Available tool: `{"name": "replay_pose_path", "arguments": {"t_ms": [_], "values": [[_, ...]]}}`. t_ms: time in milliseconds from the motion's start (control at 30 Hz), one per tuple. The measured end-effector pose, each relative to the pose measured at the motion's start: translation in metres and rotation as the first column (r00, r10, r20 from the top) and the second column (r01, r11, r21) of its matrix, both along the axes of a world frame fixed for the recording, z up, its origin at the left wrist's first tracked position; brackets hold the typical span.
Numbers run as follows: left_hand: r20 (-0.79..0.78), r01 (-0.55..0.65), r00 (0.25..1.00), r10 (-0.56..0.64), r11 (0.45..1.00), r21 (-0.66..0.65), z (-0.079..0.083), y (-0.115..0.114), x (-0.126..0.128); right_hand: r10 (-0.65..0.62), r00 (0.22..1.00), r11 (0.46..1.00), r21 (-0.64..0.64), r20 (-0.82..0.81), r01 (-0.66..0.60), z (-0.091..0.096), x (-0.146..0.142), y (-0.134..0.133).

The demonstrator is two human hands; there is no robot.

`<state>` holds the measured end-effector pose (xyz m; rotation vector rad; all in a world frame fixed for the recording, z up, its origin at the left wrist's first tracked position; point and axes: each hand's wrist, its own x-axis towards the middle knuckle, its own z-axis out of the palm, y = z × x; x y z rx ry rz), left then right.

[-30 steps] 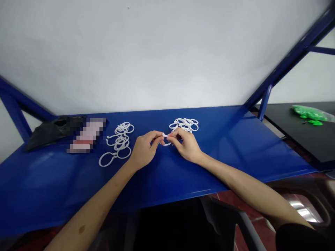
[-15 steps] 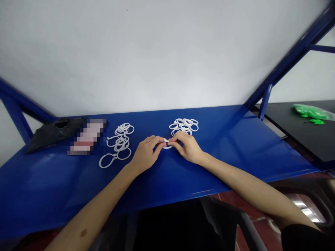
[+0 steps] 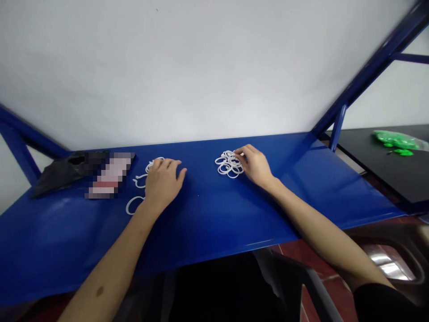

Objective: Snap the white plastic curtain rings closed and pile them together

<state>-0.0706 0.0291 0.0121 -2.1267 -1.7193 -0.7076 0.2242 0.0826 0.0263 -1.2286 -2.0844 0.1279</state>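
My left hand (image 3: 163, 182) hovers over or rests on the left group of white plastic rings (image 3: 136, 205), with its fingers spread and the thumb apart. It hides much of that group; only some loops show along its left and far sides. At the right edge of the other pile of white plastic rings (image 3: 229, 164), my right hand (image 3: 255, 164) has thumb and fingertips pinched on a ring. The fingers partly cover that ring. Several rings in this pile overlap one another, lying flat on the blue table (image 3: 208, 223).
A black plastic bag (image 3: 56, 176) and a blurred-out flat item (image 3: 110, 176) lie at the left. Blue frame bars (image 3: 365, 76) rise at both sides. On a black table (image 3: 375, 165) to the right sits a clear bag of green pieces (image 3: 397, 139). A chair (image 3: 301, 268) stands below.
My hands have parted from the middle, where they pinched a white ring together. The left moved left over its group and opened; the right moved to the far right side of its pile.
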Motion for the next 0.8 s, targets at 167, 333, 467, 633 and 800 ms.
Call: {"name": "replay_pose_path", "arguments": {"t_ms": [167,333,467,633,800], "values": [[-0.123,-0.148,0.981,0.150,0.989,0.023,-0.009,0.005,-0.028,-0.206,0.968,0.973,-0.074,0.143,0.218,0.010,0.026,0.014],[-0.207,-0.181,0.964,0.169,0.983,-0.041,-0.007,0.003,-0.031,-0.239,0.905,0.926,-0.198,0.352,0.322,0.019,0.030,0.008],[-0.240,-0.250,0.950,0.199,0.946,-0.205,0.001,0.001,-0.024,-0.229,0.865,0.908,-0.223,0.446,0.356,0.023,0.027,0.003],[-0.173,-0.192,0.974,0.148,0.943,-0.272,0.009,-0.001,-0.011,-0.286,0.860,0.907,-0.169,0.423,0.385,0.023,0.025,0.000],[0.117,0.023,0.993,0.013,0.953,-0.301,0.016,-0.005,0.006,-0.277,0.926,0.953,-0.048,0.257,0.298,0.023,0.016,-0.005]]}}
